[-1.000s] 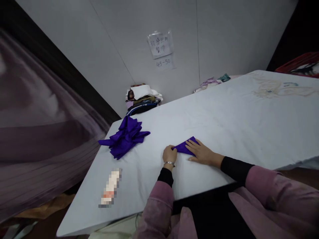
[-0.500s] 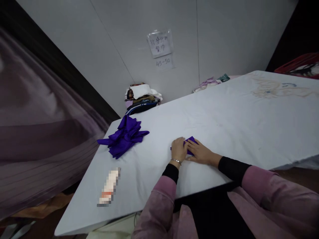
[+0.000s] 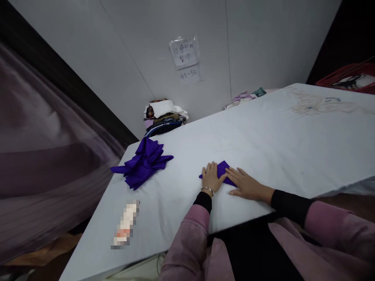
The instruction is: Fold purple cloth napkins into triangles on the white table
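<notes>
A small folded purple cloth (image 3: 222, 168) lies flat on the white-covered table (image 3: 263, 148), one corner pointing away from me. My left hand (image 3: 211, 177) rests palm down on its left part, fingers stretched out, a bracelet at the wrist. On its right edge lies my right hand (image 3: 246, 183), fingers straight and thumb apart. Both palms hide much of the cloth. Farther left on the table sits a loose heap of purple cloths (image 3: 143, 164), crumpled with pointed corners.
A blurred-out flat object (image 3: 125, 224) lies at the table's near left. Behind the table are a stack of folded clothes (image 3: 165, 115) and more fabric (image 3: 241, 99). Handwritten paper signs (image 3: 185, 56) hang on the wall. A red basket (image 3: 345, 76) stands far right.
My hands have moved apart, the right one sliding rightward. The left fingers have flattened and spread, and more of the folded cloth shows between the hands.
</notes>
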`<act>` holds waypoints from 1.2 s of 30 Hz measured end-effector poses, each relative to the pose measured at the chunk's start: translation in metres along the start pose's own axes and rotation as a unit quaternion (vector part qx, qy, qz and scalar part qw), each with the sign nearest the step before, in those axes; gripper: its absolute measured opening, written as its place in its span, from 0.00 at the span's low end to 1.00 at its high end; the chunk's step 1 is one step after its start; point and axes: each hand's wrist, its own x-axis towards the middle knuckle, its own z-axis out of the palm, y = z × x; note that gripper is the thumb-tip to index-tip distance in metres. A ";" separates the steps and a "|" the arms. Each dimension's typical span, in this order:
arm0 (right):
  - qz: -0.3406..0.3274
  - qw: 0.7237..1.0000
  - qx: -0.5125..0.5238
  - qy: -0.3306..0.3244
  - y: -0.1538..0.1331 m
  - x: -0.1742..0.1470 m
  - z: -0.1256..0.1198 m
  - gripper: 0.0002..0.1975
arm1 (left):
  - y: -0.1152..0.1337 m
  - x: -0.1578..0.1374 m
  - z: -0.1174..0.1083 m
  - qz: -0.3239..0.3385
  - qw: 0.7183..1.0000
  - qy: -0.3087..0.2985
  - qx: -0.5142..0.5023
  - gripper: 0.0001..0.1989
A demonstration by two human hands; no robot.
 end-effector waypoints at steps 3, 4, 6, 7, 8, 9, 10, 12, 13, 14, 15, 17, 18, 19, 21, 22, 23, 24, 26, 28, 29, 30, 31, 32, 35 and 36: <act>-0.013 1.000 0.012 0.003 0.003 -0.021 -0.004 0.40 | 0.001 0.001 0.000 -0.001 1.000 -0.003 -0.009 0.38; -0.014 1.000 0.019 0.003 0.004 -0.028 -0.006 0.40 | 0.001 0.001 0.000 -0.002 1.000 -0.004 -0.013 0.38; -0.009 0.999 0.039 -0.005 0.008 -0.040 -0.011 0.38 | 0.002 0.002 -0.002 -0.004 1.000 -0.007 -0.023 0.39; -0.002 0.998 0.056 -0.011 0.010 -0.045 -0.014 0.36 | 0.002 0.002 -0.003 -0.005 0.999 -0.010 -0.032 0.40; 0.008 0.997 0.079 -0.016 0.012 -0.050 -0.017 0.34 | 0.001 0.002 -0.005 -0.008 0.999 -0.014 -0.043 0.40; 0.028 0.994 0.108 -0.014 0.014 -0.054 -0.020 0.32 | 0.001 0.002 -0.007 -0.008 0.998 -0.019 -0.057 0.40; 0.057 0.988 0.140 -0.002 0.015 -0.057 -0.023 0.30 | -0.001 0.002 -0.009 -0.006 0.997 -0.023 -0.071 0.40; 0.121 0.971 0.199 0.049 0.017 -0.061 -0.026 0.29 | -0.004 0.001 -0.013 0.007 0.995 -0.027 -0.101 0.40; 0.142 0.963 0.216 0.081 0.017 -0.062 -0.026 0.28 | -0.006 0.000 -0.015 0.017 0.993 -0.027 -0.113 0.40; 0.149 0.957 0.221 0.112 0.015 -0.062 -0.025 0.27 | -0.008 0.000 -0.016 0.025 0.992 -0.027 -0.122 0.38; 0.144 0.957 0.214 0.136 0.013 -0.062 -0.023 0.26 | -0.010 -0.001 -0.018 0.033 0.991 -0.030 -0.128 0.36; 0.118 0.966 0.171 0.155 0.004 -0.058 -0.020 0.23 | -0.013 -0.001 -0.021 0.042 0.990 -0.043 -0.130 0.30; 0.109 0.972 0.142 0.153 0.000 -0.055 -0.019 0.22 | -0.014 -0.001 -0.022 0.046 0.990 -0.051 -0.126 0.27; 0.104 0.977 0.113 0.147 -0.005 -0.052 -0.018 0.21 | -0.014 -0.002 -0.023 0.051 0.990 -0.058 -0.121 0.25; 0.104 0.984 0.068 0.131 -0.010 -0.045 -0.020 0.19 | -0.013 -0.003 -0.024 0.058 0.990 -0.065 -0.111 0.21; 0.103 0.985 0.055 0.125 -0.010 -0.041 -0.022 0.18 | -0.013 -0.004 -0.024 0.059 0.990 -0.065 -0.108 0.21; 0.101 0.986 0.047 0.121 -0.008 -0.038 -0.024 0.16 | -0.011 -0.007 -0.023 0.057 0.991 -0.063 -0.107 0.21; 0.099 0.987 0.044 0.119 -0.004 -0.035 -0.027 0.15 | -0.009 -0.010 -0.023 0.050 0.991 -0.059 -0.107 0.22; 0.100 0.986 0.048 0.123 0.010 -0.032 -0.032 0.14 | -0.004 -0.018 -0.022 0.023 0.993 -0.052 -0.103 0.24; 0.111 0.983 0.070 0.128 0.024 -0.032 -0.035 0.14 | 0.002 -0.028 -0.021 -0.006 0.995 -0.040 -0.089 0.26; 0.116 0.981 0.087 0.129 0.031 -0.032 -0.035 0.14 | 0.004 -0.032 -0.021 -0.017 0.996 -0.032 -0.078 0.25; 0.119 0.979 0.104 0.131 0.035 -0.033 -0.035 0.14 | 0.007 -0.035 -0.022 -0.023 0.997 -0.022 -0.066 0.25; 0.121 0.976 0.119 0.135 0.039 -0.034 -0.034 0.15 | 0.008 -0.037 -0.022 -0.025 0.998 -0.013 -0.054 0.25; 0.121 0.974 0.129 0.139 0.041 -0.035 -0.033 0.15 | 0.009 -0.039 -0.023 -0.023 0.999 -0.005 -0.044 0.24; 0.121 0.971 0.135 0.153 0.040 -0.035 -0.030 0.16 | 0.008 -0.040 -0.025 -0.006 1.000 0.004 -0.023 0.23; 0.124 0.972 0.132 0.153 0.039 -0.034 -0.030 0.16 | 0.006 -0.039 -0.026 -0.001 1.000 0.005 -0.021 0.23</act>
